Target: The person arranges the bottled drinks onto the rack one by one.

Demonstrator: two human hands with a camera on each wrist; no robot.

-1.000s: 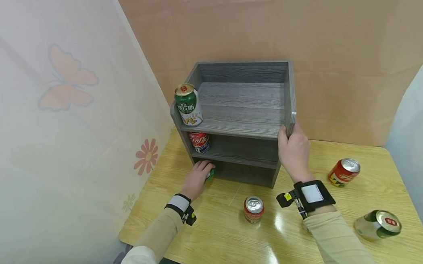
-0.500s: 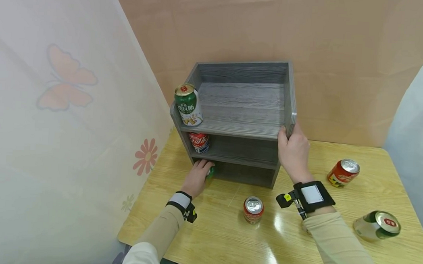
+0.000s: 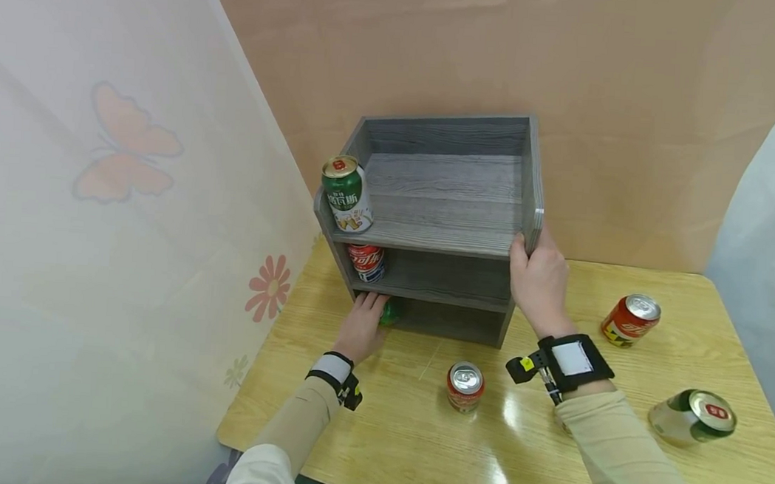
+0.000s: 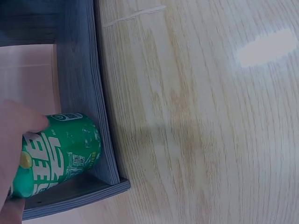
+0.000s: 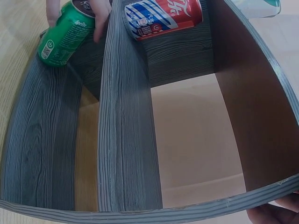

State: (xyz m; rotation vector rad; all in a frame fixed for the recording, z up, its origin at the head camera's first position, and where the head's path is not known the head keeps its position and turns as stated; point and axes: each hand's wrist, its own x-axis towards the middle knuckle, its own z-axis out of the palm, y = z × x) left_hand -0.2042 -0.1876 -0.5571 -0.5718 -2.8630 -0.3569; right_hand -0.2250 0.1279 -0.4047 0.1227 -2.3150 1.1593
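Observation:
A green Sprite can [image 4: 70, 149] is inside the bottom compartment of the grey wooden shelf [image 3: 441, 179], at its left end. My left hand [image 3: 361, 329] holds it around the upper end, thumb and fingers on opposite sides. The right wrist view shows this can [image 5: 60, 42] tilted, its lower end close to the bottom board. My right hand [image 3: 540, 281] grips the front edge of the shelf's right side panel, thumb inward; most of its fingers are hidden behind the panel. A red Coke can [image 3: 366, 263] stands at the left of the middle compartment, and a green-and-white can [image 3: 347, 195] stands above it on top.
On the wooden table [image 3: 402, 435], a red can [image 3: 465, 387] stands in front of the shelf. Farther right are another red can [image 3: 629, 320] and a green-and-white can [image 3: 691, 416]. My right forearm mostly covers one more can. A patterned wall [image 3: 158, 294] borders the left side.
The Sprite can has shifted under my left hand: its lid showed earlier, while its green side shows now. My right hand keeps its grip on the shelf.

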